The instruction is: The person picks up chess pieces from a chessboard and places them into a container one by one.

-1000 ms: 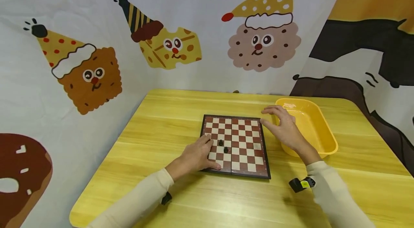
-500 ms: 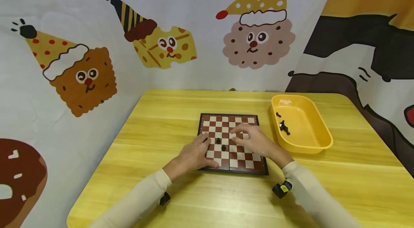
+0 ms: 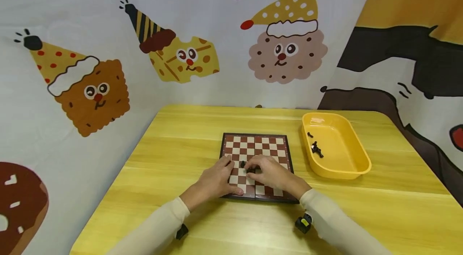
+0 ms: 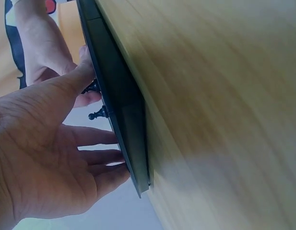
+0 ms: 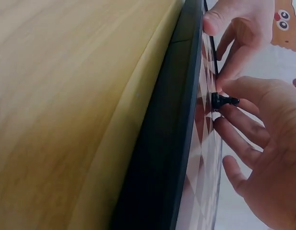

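A brown-and-white chessboard with a dark rim lies on the table. My left hand rests on its left side, fingers spread on the squares and thumb near the front edge. Two black chess pawns stand close together on the board. My right hand is low over the middle, its thumb and fingers around the nearer pawn, whose base is at the board surface. The other pawn stands untouched between both hands in the left wrist view.
A yellow tray stands at the right of the board, with several black pieces lying in its left part. The wooden table meets a cartoon-printed cloth wall behind and at the left.
My right hand has come from beside the tray, leftward across the board, and down onto the nearer pawn. My left hand has stayed on the board's left side.
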### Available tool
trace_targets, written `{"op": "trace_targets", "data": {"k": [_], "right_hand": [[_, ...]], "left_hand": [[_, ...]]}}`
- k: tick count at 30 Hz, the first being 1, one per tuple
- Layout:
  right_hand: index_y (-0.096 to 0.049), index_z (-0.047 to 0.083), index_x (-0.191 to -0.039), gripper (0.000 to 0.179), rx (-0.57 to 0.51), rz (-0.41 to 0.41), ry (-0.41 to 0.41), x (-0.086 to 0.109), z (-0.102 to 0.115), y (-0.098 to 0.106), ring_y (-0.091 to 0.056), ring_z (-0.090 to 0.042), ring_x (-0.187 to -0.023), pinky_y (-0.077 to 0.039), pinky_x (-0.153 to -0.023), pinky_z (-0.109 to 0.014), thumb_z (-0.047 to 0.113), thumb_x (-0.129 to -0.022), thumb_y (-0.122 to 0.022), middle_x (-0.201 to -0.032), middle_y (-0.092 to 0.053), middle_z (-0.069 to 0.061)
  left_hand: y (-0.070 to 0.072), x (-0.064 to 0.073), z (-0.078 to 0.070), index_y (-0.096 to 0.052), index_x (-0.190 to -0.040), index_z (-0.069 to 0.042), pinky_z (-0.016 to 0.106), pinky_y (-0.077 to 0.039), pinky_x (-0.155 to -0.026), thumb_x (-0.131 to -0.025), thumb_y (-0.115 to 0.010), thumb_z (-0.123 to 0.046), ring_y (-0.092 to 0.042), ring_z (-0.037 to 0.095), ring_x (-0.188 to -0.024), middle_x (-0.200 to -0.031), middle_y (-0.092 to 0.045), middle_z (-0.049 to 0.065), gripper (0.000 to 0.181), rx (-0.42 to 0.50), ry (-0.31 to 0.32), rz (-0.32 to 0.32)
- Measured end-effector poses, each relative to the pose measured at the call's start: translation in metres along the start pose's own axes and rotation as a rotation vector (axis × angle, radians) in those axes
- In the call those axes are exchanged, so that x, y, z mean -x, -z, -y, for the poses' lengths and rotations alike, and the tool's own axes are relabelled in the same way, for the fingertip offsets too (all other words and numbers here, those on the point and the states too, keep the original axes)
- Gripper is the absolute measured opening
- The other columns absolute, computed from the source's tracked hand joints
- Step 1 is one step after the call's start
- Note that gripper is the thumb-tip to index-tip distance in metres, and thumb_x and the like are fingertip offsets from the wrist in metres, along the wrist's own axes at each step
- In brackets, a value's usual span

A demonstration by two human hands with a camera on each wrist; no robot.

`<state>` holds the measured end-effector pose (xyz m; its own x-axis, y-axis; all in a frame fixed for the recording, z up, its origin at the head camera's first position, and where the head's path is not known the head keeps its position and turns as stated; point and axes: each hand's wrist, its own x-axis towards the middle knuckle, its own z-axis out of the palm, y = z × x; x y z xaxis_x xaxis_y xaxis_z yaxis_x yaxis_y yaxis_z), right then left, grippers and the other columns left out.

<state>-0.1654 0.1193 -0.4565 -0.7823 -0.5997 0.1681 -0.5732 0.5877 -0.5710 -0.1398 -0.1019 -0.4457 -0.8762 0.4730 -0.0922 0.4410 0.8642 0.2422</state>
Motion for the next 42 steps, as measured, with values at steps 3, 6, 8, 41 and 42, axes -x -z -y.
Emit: {"op": "trace_targets", "data": {"k": [3, 6, 8, 41, 42], "right_hand": [[-0.074, 0.010, -0.108, 0.014, -0.040, 0.011, -0.001, -0.006, 0.002, -0.002, -0.065, -0.014, -0.095, -0.057, -0.084, -0.036, 0.013, -0.095, -0.074, -0.104, -0.070, 0.004], [-0.076, 0.010, -0.107, 0.012, -0.032, 0.012, 0.006, -0.009, 0.004, -0.002, -0.065, -0.016, -0.100, -0.056, -0.088, -0.037, 0.012, -0.095, -0.074, -0.106, -0.071, 0.002], [-0.078, 0.009, -0.107, 0.013, -0.027, 0.014, 0.016, -0.010, 0.005, -0.002, -0.066, -0.017, -0.103, -0.056, -0.089, -0.036, 0.012, -0.095, -0.074, -0.108, -0.072, 0.001], [-0.077, 0.002, -0.109, 0.018, -0.125, -0.164, -0.102, 0.017, -0.008, 0.043, -0.067, -0.021, -0.099, -0.059, -0.082, -0.044, 0.010, -0.094, -0.073, -0.107, -0.073, -0.004], [-0.077, 0.002, -0.110, 0.018, -0.118, -0.163, -0.111, 0.018, -0.009, 0.046, -0.066, -0.021, -0.099, -0.059, -0.081, -0.043, 0.010, -0.094, -0.073, -0.107, -0.073, -0.004]], "left_hand": [[0.000, 0.005, 0.004, -0.047, -0.149, 0.005, 0.053, -0.049, -0.101, -0.079, -0.077, -0.064, -0.032, 0.035, -0.147, -0.160, -0.033, 0.021, 0.102, 0.031, 0.022, -0.016], [0.001, 0.008, 0.007, -0.047, -0.148, 0.006, 0.055, -0.049, -0.100, -0.079, -0.077, -0.064, -0.032, 0.037, -0.146, -0.159, -0.033, 0.022, 0.102, 0.051, 0.015, -0.035], [0.000, 0.010, 0.009, -0.046, -0.148, 0.006, 0.056, -0.049, -0.100, -0.080, -0.076, -0.064, -0.032, 0.037, -0.146, -0.159, -0.033, 0.022, 0.103, 0.057, 0.014, -0.037], [-0.001, -0.004, -0.004, -0.057, -0.140, 0.004, 0.054, -0.047, -0.103, -0.071, -0.084, -0.063, -0.038, 0.039, -0.143, -0.155, -0.040, 0.023, 0.100, 0.066, 0.022, -0.030], [0.000, -0.005, -0.004, -0.057, -0.140, 0.004, 0.054, -0.047, -0.103, -0.071, -0.084, -0.063, -0.037, 0.038, -0.143, -0.156, -0.039, 0.023, 0.100, 0.064, 0.024, -0.030]]}}
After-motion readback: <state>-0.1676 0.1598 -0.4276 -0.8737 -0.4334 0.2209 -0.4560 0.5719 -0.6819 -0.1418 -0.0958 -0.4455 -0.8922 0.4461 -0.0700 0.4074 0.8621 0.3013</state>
